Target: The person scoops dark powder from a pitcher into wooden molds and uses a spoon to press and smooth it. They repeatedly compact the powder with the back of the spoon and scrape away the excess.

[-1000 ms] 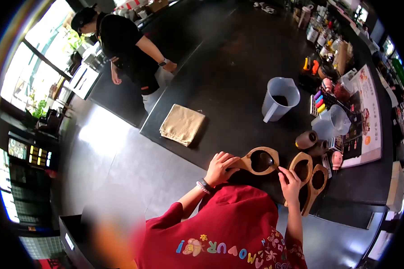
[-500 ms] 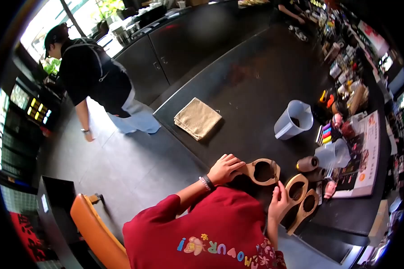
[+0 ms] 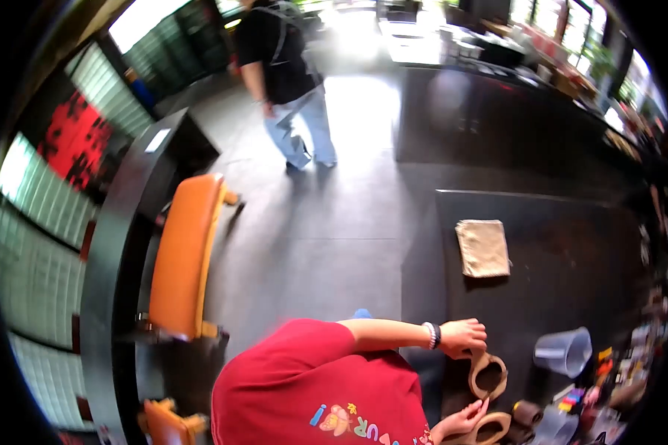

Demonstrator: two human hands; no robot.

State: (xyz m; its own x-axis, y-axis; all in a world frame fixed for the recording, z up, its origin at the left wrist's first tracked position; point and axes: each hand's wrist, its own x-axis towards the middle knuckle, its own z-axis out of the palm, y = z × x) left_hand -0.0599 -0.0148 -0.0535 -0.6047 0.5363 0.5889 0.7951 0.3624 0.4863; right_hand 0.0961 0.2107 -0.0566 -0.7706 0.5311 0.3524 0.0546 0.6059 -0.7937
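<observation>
My left hand (image 3: pixel 464 337) is closed around the handle end of a wooden paddle (image 3: pixel 503 372) with a round, dark hollow in its wide end. At the near rim of that paddle, my right hand (image 3: pixel 462 419) has its fingers pinched together; what they hold is too small and blurred to name. Just below my right hand lies a second wooden paddle (image 3: pixel 499 421), cut off partly by the bottom of the view. A folded beige cloth (image 3: pixel 484 248) rests farther up the dark table (image 3: pixel 557 256).
A clear plastic jug (image 3: pixel 564 352) stands right of the paddles, with a brown cylinder (image 3: pixel 527 413) and another clear jug (image 3: pixel 557 428) nearer. Small items crowd the right edge. Left are an orange bench (image 3: pixel 182 256) and a person (image 3: pixel 282 59) standing beyond.
The view has swung left, so the table now sits lower right. The person at the back has moved farther off. My left hand keeps its hold on the paddle handle.
</observation>
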